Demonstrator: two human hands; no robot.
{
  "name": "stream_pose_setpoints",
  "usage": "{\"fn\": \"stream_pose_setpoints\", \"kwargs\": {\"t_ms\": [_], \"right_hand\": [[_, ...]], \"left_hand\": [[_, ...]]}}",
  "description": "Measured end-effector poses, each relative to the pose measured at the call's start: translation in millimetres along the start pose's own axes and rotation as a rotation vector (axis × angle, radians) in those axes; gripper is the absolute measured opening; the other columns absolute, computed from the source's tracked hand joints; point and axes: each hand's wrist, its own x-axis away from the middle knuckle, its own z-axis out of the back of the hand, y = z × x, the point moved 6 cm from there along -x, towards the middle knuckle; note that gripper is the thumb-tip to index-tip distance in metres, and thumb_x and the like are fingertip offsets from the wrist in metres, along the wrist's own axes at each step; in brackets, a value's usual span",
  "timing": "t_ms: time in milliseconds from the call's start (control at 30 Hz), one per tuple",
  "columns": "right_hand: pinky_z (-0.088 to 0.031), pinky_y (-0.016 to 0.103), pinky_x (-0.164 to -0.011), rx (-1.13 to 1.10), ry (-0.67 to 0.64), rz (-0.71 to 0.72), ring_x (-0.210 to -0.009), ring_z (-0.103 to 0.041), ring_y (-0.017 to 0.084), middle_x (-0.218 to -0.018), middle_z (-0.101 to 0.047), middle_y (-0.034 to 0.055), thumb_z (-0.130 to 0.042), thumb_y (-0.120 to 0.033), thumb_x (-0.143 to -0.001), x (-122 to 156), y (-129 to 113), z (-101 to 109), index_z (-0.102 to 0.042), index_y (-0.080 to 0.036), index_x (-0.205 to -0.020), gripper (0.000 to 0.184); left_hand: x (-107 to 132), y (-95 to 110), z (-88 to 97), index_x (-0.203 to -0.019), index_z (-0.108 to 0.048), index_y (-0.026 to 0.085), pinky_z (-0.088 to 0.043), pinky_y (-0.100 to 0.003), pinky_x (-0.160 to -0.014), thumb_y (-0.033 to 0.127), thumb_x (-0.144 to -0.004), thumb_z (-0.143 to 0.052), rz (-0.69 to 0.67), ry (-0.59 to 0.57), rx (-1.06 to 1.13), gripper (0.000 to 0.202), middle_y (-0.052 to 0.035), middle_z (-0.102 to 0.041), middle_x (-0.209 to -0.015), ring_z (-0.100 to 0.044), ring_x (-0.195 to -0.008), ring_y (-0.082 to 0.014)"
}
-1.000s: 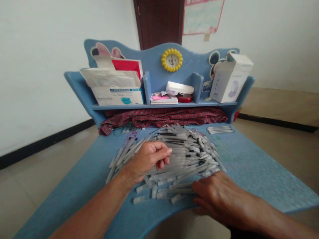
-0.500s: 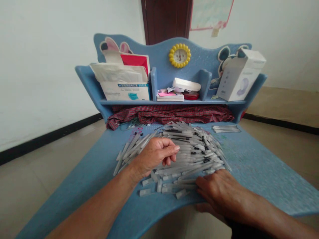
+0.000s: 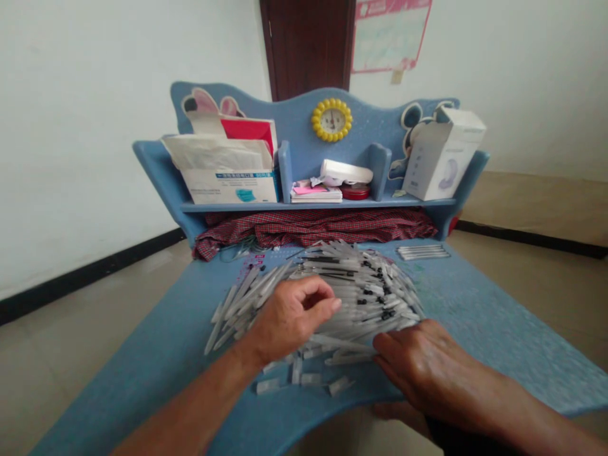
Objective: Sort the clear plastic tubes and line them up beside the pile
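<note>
A wide heap of translucent white pen barrels (image 3: 351, 285), some with black tips, covers the middle of the blue desk (image 3: 484, 329). My left hand (image 3: 292, 316) rests on the heap's near left part with its fingers curled in; what they hold is hidden. My right hand (image 3: 418, 364) lies at the heap's near right edge, its fingertips pinched on one barrel (image 3: 344, 345). Short loose caps (image 3: 304, 379) lie between my hands near the desk's front edge.
A small neat row of barrels (image 3: 422, 252) lies at the back right. Red plaid cloth (image 3: 313, 227) is bunched under the desk's shelf, which holds a mask box (image 3: 228, 183), papers, a red tin and a white carton (image 3: 439, 161). A yellow clock (image 3: 331, 119) hangs on the backboard.
My left hand has drawn back a little toward me over the heap. My right hand has shifted slightly along the near edge. The camera view has wobbled.
</note>
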Motion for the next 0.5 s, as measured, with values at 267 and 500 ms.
{"fn": "stream_pose_setpoints", "kwargs": {"t_ms": [267, 500], "right_hand": [[-0.013, 0.029, -0.046, 0.078, 0.095, 0.069, -0.043, -0.043, 0.013, -0.059, -0.06, 0.0009, -0.057, -0.007, -0.07, -20.4, -8.8, 14.6, -0.051, -0.017, -0.071, 0.012], [-0.016, 0.029, -0.048, 0.014, 0.071, 0.03, -0.046, -0.046, 0.011, -0.061, -0.061, 0.0007, -0.048, -0.014, -0.084, -30.4, 3.5, 19.1, -0.052, -0.018, -0.072, 0.013]], "left_hand": [[22.7, 29.3, -35.3, -0.085, -0.057, 0.016, -0.042, -0.035, -0.073, 0.022, -0.088, -0.046, -0.534, -0.243, -0.663, 0.013, -0.0069, -0.062, -0.081, -0.055, -0.077, -0.0207], [24.1, 22.0, -37.3, -0.078, -0.053, 0.017, -0.041, -0.034, -0.065, 0.007, -0.086, -0.039, -0.529, -0.211, -0.887, 0.019, -0.0043, -0.057, -0.072, -0.051, -0.065, -0.0181]]}}
